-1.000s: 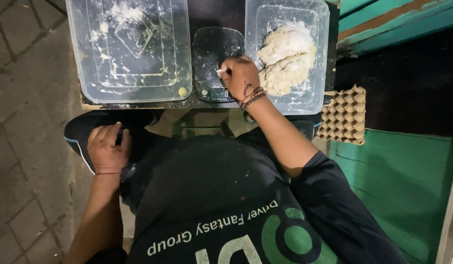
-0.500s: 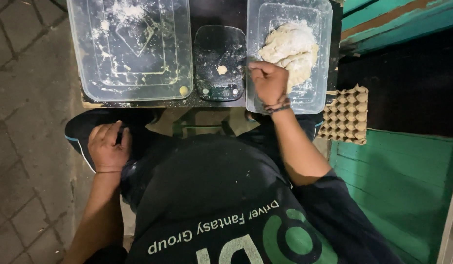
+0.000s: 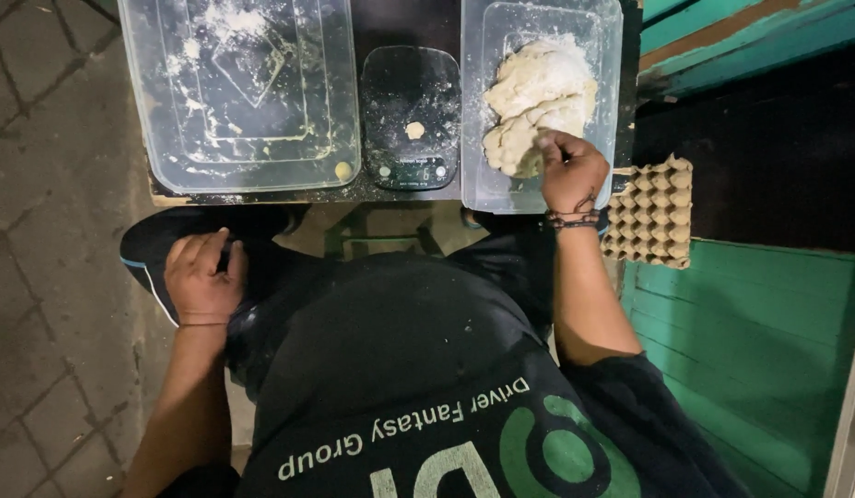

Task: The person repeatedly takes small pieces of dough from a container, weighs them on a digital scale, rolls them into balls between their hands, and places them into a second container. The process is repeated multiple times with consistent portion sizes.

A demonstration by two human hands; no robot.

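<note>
My right hand (image 3: 571, 171) reaches into a clear plastic tub (image 3: 479, 111) on the right and pinches the near edge of a big pale dough lump (image 3: 538, 97). A small dough piece (image 3: 414, 130) lies on the dark kitchen scale (image 3: 410, 115) in the middle of the table. Left of the scale stands a flour-dusted clear tub (image 3: 243, 92) with one small dough ball (image 3: 342, 171) in its near right corner. My left hand (image 3: 203, 277) rests flat on my dark-clothed left knee, holding nothing.
A cardboard egg tray (image 3: 653, 217) sits to the right of my right forearm, beside a green wooden surface (image 3: 759, 350). Grey paving stones (image 3: 49, 231) cover the ground on the left. The table's near edge (image 3: 261, 196) runs just above my knees.
My right hand left a small dough piece on the scale and moved right into the tub, onto the big dough lump. My left hand stayed on the knee.
</note>
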